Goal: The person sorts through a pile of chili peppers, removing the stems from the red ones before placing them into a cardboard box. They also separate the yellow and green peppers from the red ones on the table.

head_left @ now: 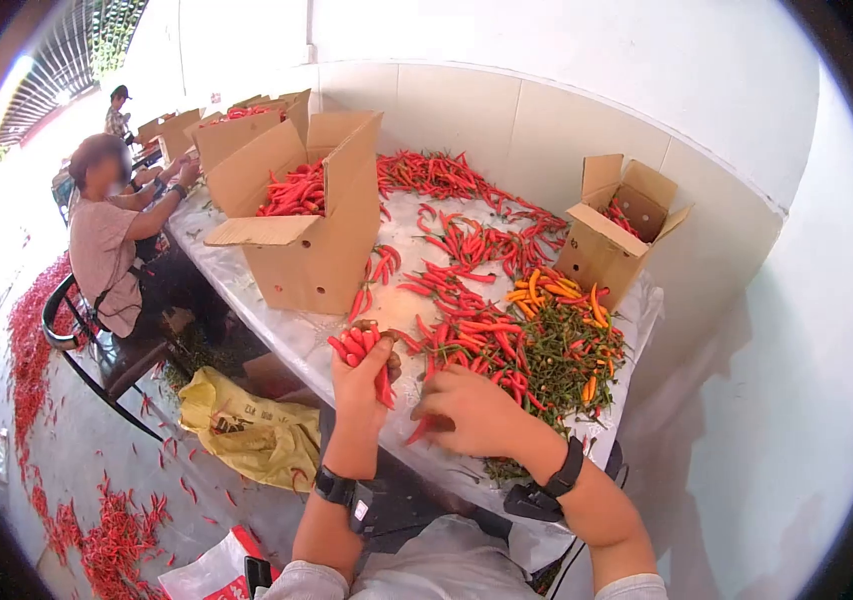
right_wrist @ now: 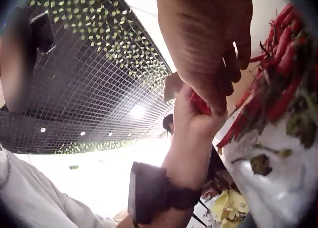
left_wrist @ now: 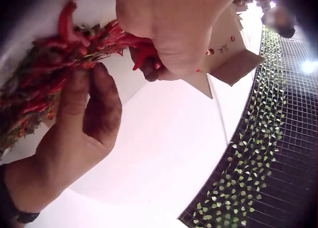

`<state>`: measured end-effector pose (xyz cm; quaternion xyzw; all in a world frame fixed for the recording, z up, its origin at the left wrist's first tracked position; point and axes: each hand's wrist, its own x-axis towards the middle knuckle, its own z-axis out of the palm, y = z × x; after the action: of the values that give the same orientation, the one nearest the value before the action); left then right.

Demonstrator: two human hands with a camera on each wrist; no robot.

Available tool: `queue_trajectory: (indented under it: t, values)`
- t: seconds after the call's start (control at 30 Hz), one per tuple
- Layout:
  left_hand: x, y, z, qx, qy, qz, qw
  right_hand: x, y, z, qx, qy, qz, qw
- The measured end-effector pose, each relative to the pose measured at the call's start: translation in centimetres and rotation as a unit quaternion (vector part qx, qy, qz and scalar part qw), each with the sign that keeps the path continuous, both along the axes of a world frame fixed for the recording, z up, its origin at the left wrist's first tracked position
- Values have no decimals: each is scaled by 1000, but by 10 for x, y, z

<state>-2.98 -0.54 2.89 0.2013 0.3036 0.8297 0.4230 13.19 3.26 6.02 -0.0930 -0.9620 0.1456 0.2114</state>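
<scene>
On the far left, a yellow sack [head_left: 246,435] lies on the floor. To its right is the table [head_left: 291,335], with a big open box [head_left: 296,262] full of red peppers standing on it. The left hand [head_left: 356,388] comes next. It grips a bunch of red peppers [head_left: 354,345], with thumb and fingers bent round them. Most of the bunch pokes up and away, but one long pepper points down and toward the person.

Just right of that is the right hand [head_left: 478,408]. Its fingers bend down, and the thumb and a finger seem to pinch one red pepper [head_left: 417,432], which slants out under them toward the person. The bunch lies to the left of the right hand, near it but apart from it.

The loose pile of red peppers [head_left: 466,335] is past both hands, nearer to the right one. It runs long, from the far left side down to the near right side. Right of it sit the green stems [head_left: 571,350] and a small open box [head_left: 604,250].

The left wrist view shows the right thumb and finger tips close together by some red and thin stems; the head view hides those tips. The right wrist view shows red inside the left palm, but not what the right fingertips hold.
</scene>
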Motion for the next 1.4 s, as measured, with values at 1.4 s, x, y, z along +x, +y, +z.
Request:
queue_trajectory:
  t: [1.4]
  values:
    - [-240, -55, -117, -172, 309, 433, 830, 14, 30, -4, -2, 125, -302, 945]
